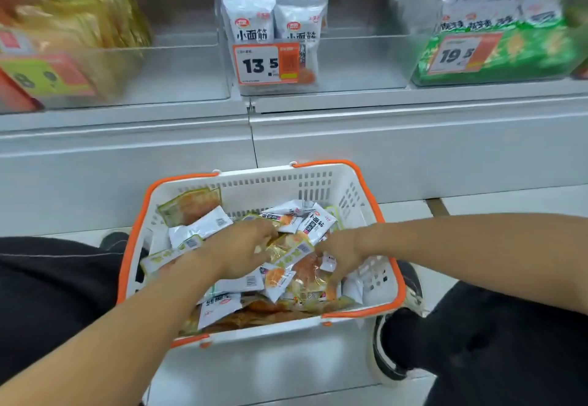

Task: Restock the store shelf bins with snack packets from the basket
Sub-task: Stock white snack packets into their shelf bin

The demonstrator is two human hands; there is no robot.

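Shelf bins (270, 65) above stand partly filled; left hand (241, 251) and right hand (340, 257) grasp packets (288, 265) in the full basket (375, 278).

Both bare forearms are stretched forward and down, and they come together toward the middle. The left hand (241, 251) is held palm down with its fingers bent downward. The right hand (342, 254) is turned inward, its fingers curled down and partly hidden. If something is gripped by either hand cannot be told. Both knees are bent wide apart.
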